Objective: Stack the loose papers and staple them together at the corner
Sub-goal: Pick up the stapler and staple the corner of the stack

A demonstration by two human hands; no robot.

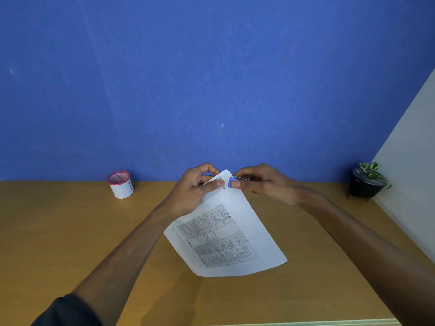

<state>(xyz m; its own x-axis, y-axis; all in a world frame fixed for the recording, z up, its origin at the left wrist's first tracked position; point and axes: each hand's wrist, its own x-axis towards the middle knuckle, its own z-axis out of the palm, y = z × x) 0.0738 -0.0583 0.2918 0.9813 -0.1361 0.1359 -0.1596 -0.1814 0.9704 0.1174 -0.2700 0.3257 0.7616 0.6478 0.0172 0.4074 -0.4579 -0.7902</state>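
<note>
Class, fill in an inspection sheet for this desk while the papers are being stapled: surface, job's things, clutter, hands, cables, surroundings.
Surface: wooden desk, bare except for items at its back edge.
Job's things: printed papers held up by their top corner, lower end hanging over the desk; small blue stapler at that corner.
Clutter: white cup with a red rim at back left; potted plant at back right.
Hands: left hand pinches the papers' corner; right hand grips the stapler there.
Cables: nothing seen.
Surroundings: blue wall behind the desk; pale panel on the right.
</note>
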